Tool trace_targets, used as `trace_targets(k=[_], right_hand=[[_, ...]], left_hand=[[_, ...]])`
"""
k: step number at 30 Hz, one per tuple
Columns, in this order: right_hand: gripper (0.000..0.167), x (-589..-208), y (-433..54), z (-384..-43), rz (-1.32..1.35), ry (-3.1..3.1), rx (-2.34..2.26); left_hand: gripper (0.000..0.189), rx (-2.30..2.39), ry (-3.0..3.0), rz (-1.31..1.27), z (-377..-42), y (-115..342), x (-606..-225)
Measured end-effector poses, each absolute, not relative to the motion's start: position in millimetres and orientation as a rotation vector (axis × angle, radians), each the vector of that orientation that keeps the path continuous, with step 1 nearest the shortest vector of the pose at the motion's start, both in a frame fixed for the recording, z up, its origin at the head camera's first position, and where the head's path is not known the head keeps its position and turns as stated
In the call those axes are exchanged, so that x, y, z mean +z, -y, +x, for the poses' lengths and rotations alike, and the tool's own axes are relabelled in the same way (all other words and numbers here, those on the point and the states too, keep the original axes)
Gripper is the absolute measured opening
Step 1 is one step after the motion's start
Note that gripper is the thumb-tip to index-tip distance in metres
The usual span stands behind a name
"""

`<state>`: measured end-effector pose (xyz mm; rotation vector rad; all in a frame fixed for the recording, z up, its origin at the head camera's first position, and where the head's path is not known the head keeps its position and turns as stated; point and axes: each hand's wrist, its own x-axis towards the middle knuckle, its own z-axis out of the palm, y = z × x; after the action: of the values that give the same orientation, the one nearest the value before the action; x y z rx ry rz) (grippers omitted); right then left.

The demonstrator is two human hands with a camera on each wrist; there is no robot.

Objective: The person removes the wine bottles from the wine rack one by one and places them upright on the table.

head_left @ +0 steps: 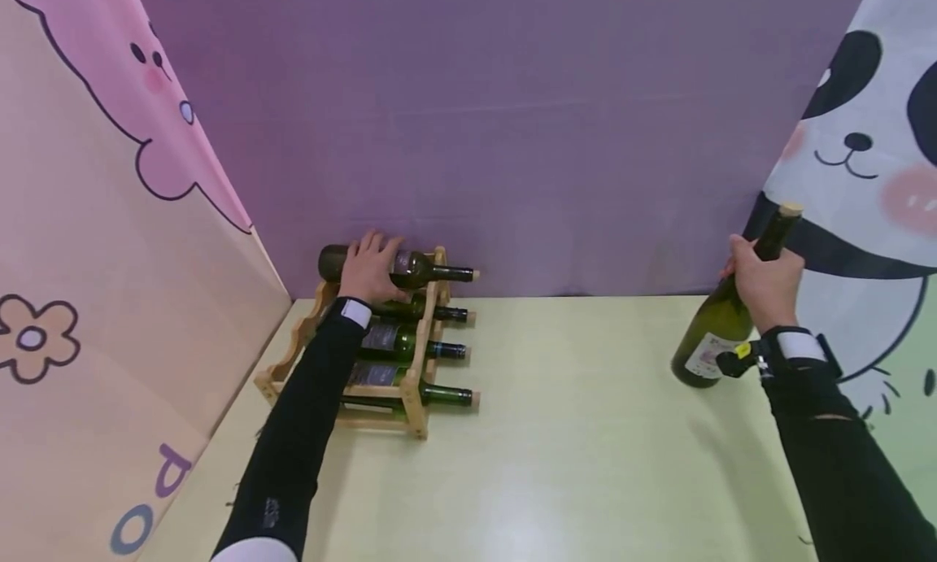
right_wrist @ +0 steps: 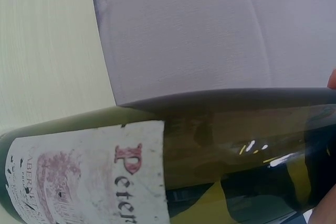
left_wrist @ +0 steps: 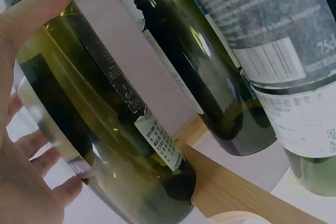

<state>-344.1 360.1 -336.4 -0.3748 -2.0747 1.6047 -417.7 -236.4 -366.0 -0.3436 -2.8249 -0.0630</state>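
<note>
At the rack's far end, my left hand [head_left: 368,271] holds a dark green wine bottle [head_left: 417,271] lying sideways, its corked neck pointing right. Seen from the left wrist, the thumb and fingers [left_wrist: 32,153] wrap round this bottle [left_wrist: 121,145]. More wine bottles [head_left: 384,338] lie below it in the wooden wine rack [head_left: 415,411]. On the far right, my right hand [head_left: 766,285] grips another green wine bottle [head_left: 713,326] by its shoulder and neck. That one leans, corked top up and to the right; whether its base touches the table is unclear. Its white label [right_wrist: 89,174] fills the right wrist view's lower left.
The pale table [head_left: 571,432] stretches between the rack and the right-hand bottle. Behind it stands a purple backdrop [head_left: 512,139]. Printed cloth panels border both sides, the left one [head_left: 146,302] close to the rack and the panda one [head_left: 856,180] behind the right hand.
</note>
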Motion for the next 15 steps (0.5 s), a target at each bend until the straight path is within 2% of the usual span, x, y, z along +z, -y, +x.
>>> trace_targets(k=[15], right_hand=[[0.031,-336,-361,-346,-0.371,2.066,1.618]], left_hand=[[0.117,0.091,2.753,-0.387,-432,233,-378]])
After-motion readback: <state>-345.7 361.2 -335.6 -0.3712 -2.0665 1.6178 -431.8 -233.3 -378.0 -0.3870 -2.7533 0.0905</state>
